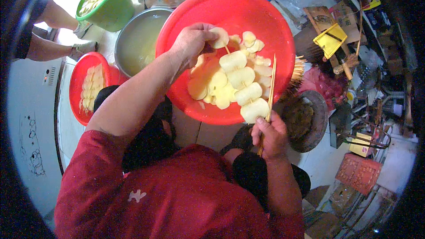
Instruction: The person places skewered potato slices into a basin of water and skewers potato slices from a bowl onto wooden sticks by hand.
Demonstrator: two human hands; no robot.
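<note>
My left hand (196,41) pinches a thin round potato slice (219,38) at the tip of a wooden skewer (227,49). Several pale slices (241,77) are threaded down that skewer, bent and spaced apart. Around its lower end my right hand (271,136) is closed, and it also holds a few bare wooden skewers (272,89) beside the threaded one. Below both hands is a large red plastic basin (222,3) with loose potato slices (212,88) piled in it. The skewer's lower end is hidden by my right fingers.
A metal basin of cloudy liquid (139,39) stands left of the red one. Filled skewers lie in a small red basin (73,89) and a green bucket (114,15). A bundle of skewers (297,73) is at right, above a round container (310,122). Another person's legs (49,44) are at left.
</note>
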